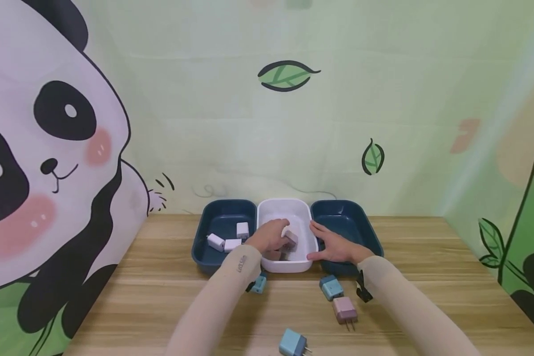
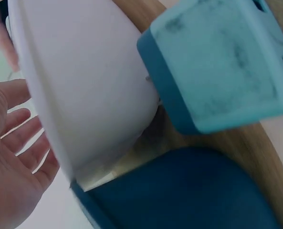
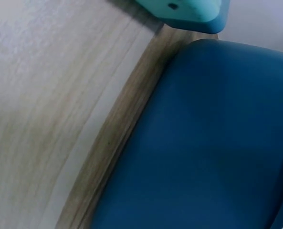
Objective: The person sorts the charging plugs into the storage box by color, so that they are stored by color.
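My left hand (image 1: 269,236) reaches into the white tray (image 1: 287,267), fingers loosely spread. Just right of its fingers in the head view is a blurred pinkish charger (image 1: 290,241); in the left wrist view the left hand (image 2: 19,148) shows nothing in its grasp. My right hand (image 1: 335,245) rests at the white tray's right rim, thumb and fingers apart, above the right dark blue tray (image 1: 360,222). The right wrist view shows only that blue tray's outer wall (image 3: 203,143) and part of a light blue charger (image 3: 189,12), no hand.
Several white chargers (image 1: 215,242) lie in the left dark blue tray (image 1: 204,220). On the wooden table (image 1: 160,287), light blue chargers (image 1: 292,342) and a pink charger (image 1: 345,310) lie in front of the trays. A printed cloth wall (image 1: 231,148) stands behind.
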The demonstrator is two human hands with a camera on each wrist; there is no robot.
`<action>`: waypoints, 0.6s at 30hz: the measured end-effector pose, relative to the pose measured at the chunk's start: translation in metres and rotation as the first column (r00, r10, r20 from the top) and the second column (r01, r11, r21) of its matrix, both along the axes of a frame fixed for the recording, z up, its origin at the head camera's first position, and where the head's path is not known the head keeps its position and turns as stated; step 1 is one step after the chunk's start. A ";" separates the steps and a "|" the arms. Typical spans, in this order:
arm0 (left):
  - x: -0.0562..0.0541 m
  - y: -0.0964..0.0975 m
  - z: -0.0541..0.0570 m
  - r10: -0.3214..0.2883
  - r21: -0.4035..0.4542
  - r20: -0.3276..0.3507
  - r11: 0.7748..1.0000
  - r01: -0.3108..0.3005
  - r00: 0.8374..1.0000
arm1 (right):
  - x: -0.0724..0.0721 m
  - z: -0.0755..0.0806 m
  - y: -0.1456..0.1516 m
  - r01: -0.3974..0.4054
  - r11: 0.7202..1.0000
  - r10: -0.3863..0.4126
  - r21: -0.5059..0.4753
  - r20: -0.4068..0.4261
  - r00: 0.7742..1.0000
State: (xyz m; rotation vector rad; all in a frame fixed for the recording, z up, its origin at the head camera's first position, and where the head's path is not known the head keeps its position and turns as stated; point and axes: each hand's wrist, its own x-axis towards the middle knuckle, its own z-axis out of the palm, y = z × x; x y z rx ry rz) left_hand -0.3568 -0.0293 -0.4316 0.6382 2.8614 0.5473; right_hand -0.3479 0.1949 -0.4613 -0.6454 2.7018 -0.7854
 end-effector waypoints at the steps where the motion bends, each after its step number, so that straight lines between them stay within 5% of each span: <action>1: 0.001 -0.003 0.001 0.002 -0.003 -0.011 1.000 -0.002 1.000 | 0.000 0.000 -0.001 -0.001 1.000 0.001 0.003 0.001 1.000; 10: 0.014 -0.024 0.017 -0.068 0.038 -0.036 0.997 0.069 0.997 | 0.000 0.000 -0.003 0.017 1.000 -0.017 0.009 0.016 1.000; 18: 0.047 -0.025 0.025 -0.216 0.105 -0.100 0.968 0.226 0.971 | 0.002 0.002 -0.005 0.004 1.000 -0.004 0.014 0.012 1.000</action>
